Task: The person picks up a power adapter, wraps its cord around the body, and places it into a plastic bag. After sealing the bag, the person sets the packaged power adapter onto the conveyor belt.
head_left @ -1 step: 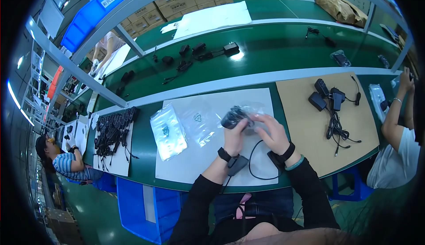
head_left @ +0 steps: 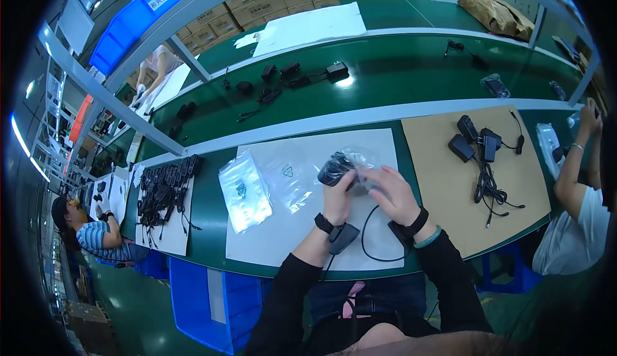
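Observation:
My left hand (head_left: 339,196) grips a black power adapter (head_left: 333,168) with its cable wound up, partly inside a clear plastic bag (head_left: 365,159). My right hand (head_left: 390,192) pinches that bag from the right, touching the adapter. Both hands hover over a white sheet (head_left: 283,240) on the green bench. A second black adapter (head_left: 343,237) lies under my left wrist, and its cable (head_left: 367,248) loops toward my right wrist. A stack of clear bags (head_left: 243,192) lies to the left, with one loose bag (head_left: 290,177) beside it.
A brown mat (head_left: 443,182) on the right holds several black adapters (head_left: 479,145) with cables. A person (head_left: 575,208) works at the far right, another person (head_left: 90,232) at the far left. A pile of adapters (head_left: 164,187) lies left. Blue bin (head_left: 199,298) below the bench; green conveyor (head_left: 398,80) behind.

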A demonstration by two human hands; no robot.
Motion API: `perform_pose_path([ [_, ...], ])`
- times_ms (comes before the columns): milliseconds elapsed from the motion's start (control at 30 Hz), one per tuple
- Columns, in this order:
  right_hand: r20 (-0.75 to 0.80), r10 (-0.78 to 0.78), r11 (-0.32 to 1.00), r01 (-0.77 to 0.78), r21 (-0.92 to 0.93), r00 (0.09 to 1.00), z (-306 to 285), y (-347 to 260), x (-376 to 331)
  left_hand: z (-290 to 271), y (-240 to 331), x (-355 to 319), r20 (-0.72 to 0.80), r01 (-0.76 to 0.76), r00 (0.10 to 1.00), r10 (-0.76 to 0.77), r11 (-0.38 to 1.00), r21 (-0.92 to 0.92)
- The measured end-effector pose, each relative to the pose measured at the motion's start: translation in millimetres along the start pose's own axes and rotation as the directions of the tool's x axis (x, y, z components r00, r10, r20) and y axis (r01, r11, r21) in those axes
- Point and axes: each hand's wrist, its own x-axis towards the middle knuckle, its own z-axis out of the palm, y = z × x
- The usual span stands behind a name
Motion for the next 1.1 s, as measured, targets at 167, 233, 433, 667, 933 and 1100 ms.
perform_pose_path([
  [167, 0.057, -0.222, 0.972, 0.226, -0.07, 0.973, -6.7, 9.2, 6.8, -8.2, -2.7, 0.1, -0.108, 0.074, 0.99, -0.096, 0.979, -0.188],
  [233, 0.037, -0.239, 0.968, 0.241, -0.072, 0.97, -6.7, 14.1, 3.3, -6.8, -1.3, -1.5, -0.103, 0.067, 0.991, -0.09, 0.976, -0.207],
  [433, 0.004, -0.113, 0.987, 0.112, 0.118, 0.994, -4.0, 17.1, -2.3, -9.1, 0.7, -1.0, -0.057, 0.071, 0.995, -0.087, 0.97, -0.234],
  [667, -0.127, -0.029, 1.0, 0.03, -0.001, 0.991, -20.2, 17.7, 2.2, -1.8, 6.4, -6.1, -0.024, 0.061, 0.997, -0.071, 0.961, -0.271],
  [933, -0.026, 0.412, 0.66, -0.278, 0.698, 0.911, -10.7, 43.9, -15.4, 6.8, 5.8, -7.7, -0.032, 0.053, 0.998, -0.056, 0.993, -0.107],
  [1100, -0.194, 0.371, 0.706, -0.14, 0.694, 0.908, -15.6, 34.1, 1.4, 3.8, -4.3, -9.7, 0.032, 0.02, 0.999, -0.018, 0.998, -0.058],
])
